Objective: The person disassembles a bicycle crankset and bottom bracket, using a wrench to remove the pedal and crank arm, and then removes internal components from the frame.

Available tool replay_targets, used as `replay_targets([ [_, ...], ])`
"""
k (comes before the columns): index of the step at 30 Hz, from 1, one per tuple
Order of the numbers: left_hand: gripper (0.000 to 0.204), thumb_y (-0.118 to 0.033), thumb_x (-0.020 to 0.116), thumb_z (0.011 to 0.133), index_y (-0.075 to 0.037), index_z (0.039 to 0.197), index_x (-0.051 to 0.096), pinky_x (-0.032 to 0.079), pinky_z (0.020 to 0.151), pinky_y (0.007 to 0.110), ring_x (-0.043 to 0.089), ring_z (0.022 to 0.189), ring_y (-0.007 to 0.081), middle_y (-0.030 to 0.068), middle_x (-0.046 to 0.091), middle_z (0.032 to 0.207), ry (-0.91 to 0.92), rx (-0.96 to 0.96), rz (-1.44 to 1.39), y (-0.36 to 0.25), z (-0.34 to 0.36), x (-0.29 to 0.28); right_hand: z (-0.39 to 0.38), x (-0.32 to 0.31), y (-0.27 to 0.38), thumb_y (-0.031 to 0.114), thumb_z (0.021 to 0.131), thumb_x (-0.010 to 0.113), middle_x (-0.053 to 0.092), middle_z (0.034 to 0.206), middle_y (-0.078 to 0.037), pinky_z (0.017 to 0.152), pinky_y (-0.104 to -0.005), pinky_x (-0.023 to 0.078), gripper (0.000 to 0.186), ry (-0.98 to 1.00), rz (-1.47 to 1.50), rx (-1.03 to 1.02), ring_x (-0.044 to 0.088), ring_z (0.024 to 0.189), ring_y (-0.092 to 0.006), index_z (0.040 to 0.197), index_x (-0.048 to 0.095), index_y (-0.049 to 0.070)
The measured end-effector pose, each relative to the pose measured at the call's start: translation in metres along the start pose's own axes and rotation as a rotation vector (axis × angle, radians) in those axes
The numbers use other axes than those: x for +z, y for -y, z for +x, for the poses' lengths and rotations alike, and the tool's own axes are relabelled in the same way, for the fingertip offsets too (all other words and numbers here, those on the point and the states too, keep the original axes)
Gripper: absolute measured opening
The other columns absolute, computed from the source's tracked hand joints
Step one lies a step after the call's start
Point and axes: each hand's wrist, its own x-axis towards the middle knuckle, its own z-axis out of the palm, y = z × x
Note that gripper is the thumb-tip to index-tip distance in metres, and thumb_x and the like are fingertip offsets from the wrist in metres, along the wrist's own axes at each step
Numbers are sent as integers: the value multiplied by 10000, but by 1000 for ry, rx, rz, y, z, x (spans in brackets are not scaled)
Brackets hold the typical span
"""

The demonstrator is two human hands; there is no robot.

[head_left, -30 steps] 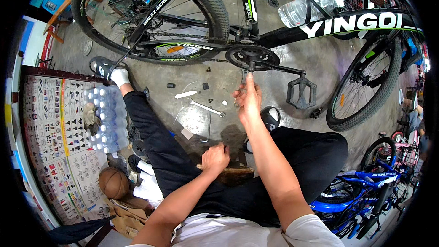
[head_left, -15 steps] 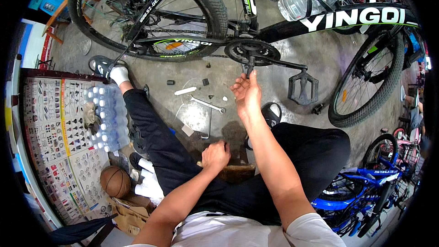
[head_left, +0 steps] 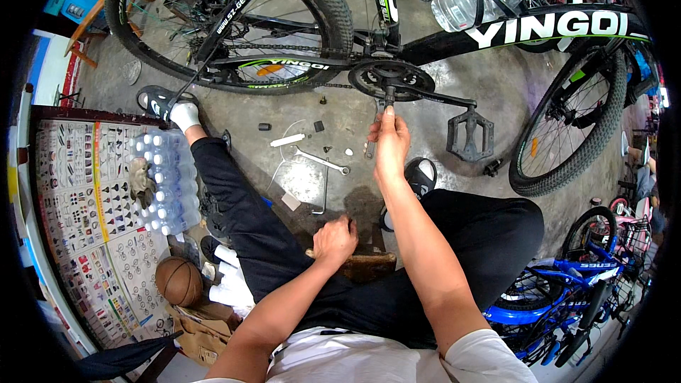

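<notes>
Two arms [head_left: 428,259] forward: right hand [head_left: 392,140] farther out around a dark tool [head_left: 389,98], left hand [head_left: 335,242] lower, grip hidden.

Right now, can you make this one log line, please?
right hand: gripping dark tool at chainring | left hand: near brown wooden piece | floor: silver wrench

Right grip [head_left: 390,135] is outstretched, left grip [head_left: 335,241] curled.

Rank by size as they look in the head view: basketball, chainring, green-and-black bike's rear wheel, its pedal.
1. Rear wheel
2. Chainring
3. Basketball and pedal: too alike in apparent size to rank.
</notes>
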Motion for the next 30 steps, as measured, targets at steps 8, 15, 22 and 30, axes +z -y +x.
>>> replay_targets([
  [8,317,-333,582,942,-33,948,684,545,777,519,692,872,414,218,715,884,-4,-1,-11,4,-1,1,-9,-3,9,486,1009,548,576,779,-32,650,-301,456,483,157,305,263,523,678,-138,1092,601,13],
  [15,380,-370,622,922,-35,1080,707,525,832,440,690,929,382,198,721,963,155,158,-357,28,47,14,-28,-37,80,561,968,570,606,891,-47,690,-309,472,587,347,-71,445,535,700,-132,1201,601,23],
  [22,372,-374,602,911,-88,1119,720,521,890,461,676,1004,382,189,718,1053,105,58,-70,59,121,12,46,-90,203,319,936,658,693,1002,-149,837,-414,509,346,405,-1451,-982,654,875,-321,1071,656,0],
  [30,501,-481,543,937,-62,1171,688,522,952,468,659,1115,372,229,681,1181,59,-359,91,76,183,22,104,-111,172,401,922,630,682,1015,-209,849,-479,492,413,741,-1654,-474,634,996,-408,1071,663,17],
])
